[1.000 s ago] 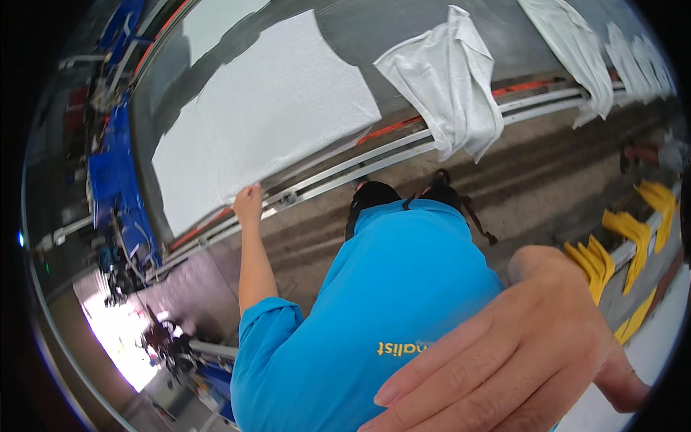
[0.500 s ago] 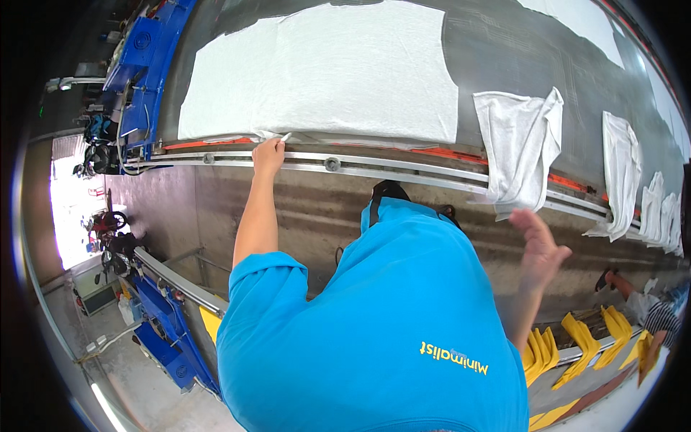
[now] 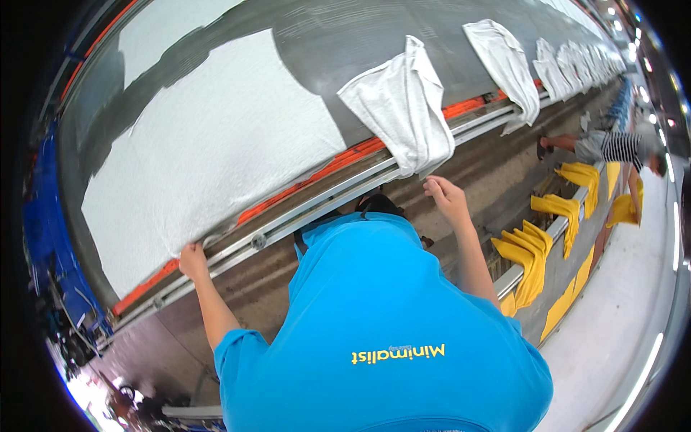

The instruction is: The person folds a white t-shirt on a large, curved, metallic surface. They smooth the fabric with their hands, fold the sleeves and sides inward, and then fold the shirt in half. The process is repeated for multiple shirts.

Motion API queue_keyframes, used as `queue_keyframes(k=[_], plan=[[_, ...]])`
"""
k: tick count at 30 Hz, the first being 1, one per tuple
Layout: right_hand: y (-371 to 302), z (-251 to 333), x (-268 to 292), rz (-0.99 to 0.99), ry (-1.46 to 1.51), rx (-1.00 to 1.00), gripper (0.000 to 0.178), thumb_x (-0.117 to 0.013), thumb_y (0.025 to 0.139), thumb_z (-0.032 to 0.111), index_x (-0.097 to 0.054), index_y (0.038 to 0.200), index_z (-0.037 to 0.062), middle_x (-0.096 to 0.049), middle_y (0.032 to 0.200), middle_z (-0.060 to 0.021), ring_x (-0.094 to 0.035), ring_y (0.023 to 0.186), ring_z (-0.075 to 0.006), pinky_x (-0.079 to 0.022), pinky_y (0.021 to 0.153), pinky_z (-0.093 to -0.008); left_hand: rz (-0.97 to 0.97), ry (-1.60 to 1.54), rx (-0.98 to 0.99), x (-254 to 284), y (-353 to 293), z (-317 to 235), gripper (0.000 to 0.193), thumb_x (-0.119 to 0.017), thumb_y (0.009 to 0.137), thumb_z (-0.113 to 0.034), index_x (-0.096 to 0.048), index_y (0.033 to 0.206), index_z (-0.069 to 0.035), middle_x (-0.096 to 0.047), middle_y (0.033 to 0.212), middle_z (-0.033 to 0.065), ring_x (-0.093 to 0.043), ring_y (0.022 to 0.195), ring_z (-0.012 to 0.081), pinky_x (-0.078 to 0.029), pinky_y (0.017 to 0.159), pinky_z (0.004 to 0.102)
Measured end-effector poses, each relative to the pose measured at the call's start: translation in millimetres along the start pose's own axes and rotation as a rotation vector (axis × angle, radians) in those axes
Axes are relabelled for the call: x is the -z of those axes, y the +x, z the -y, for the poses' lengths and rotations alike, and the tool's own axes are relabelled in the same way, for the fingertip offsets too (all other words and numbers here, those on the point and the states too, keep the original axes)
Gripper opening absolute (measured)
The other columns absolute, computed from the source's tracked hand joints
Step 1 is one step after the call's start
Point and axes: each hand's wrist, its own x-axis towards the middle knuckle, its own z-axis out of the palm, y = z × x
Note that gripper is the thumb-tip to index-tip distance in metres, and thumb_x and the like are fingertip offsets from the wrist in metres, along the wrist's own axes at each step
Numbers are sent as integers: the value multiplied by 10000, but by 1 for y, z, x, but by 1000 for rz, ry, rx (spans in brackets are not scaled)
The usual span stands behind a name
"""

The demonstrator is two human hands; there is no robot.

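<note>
A large white cut fabric panel lies flat on the long dark table. My left hand is closed on the panel's near edge, where the cloth bunches a little beside the orange strip. To the right, a folded white fabric piece drapes from the table over the metal rail. My right hand is at that piece's hanging lower corner, fingertips pinched together on its hem.
The metal rail runs along the near table edge. More white fabric pieces hang farther right. Behind, yellow fabric pieces drape over another table's rail, where a person in a striped top stands. Blue machinery is at the left.
My view has turned toward the right. My right hand, spread and apart from the draped piece before, has come to its lower corner and closed. My left hand stays on the panel's edge.
</note>
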Motion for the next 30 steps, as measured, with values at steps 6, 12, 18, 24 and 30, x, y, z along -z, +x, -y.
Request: queue_keyframes(k=[6, 12, 18, 24, 30], plan=[[65, -28, 47, -263, -65, 67, 369, -702, 978, 287, -705, 1162, -32, -739, 936, -89, -661, 836, -119, -525, 764, -280, -367, -346, -9, 36, -33, -99, 374, -663, 963, -409, -751, 968, -46, -751, 966, 128, -701, 889, 326, -531, 792, 440], [176, -32, 57, -191, -330, 114, 466, -695, 961, 411, -709, 1084, -38, -749, 953, -147, -706, 873, -226, -541, 787, -353, 194, -774, -329, 65, -98, -353, 391, -643, 982, -407, -757, 981, -32, -740, 964, 157, -700, 907, 296, -532, 812, 419], [232, -45, 89, 248, -92, 82, 379, -677, 973, 362, -695, 999, -16, -729, 931, -110, -689, 838, -220, -532, 764, -365, 416, -611, -491, 17, -154, -516, 450, -636, 950, -444, -764, 988, -15, -757, 904, 177, -721, 844, 321, -539, 768, 436], [226, -109, 165, 391, 1090, -368, 370, -597, 999, 234, -584, 1282, -3, -684, 1176, -116, -654, 1072, -222, -520, 948, -399, 587, -1650, 157, 2, -177, -536, 346, -542, 1013, -282, -640, 1194, -4, -724, 1104, 133, -704, 950, 261, -557, 870, 434], [215, -72, 165, 643, 1350, -591, 520, -526, 1049, 350, -508, 1414, -21, -598, 1397, -187, -596, 1272, -315, -474, 1086, -480, 709, -2027, 411, 75, -217, -564, 542, -498, 1053, -433, -559, 1359, 10, -662, 1299, 158, -632, 1206, 303, -510, 1021, 463]])
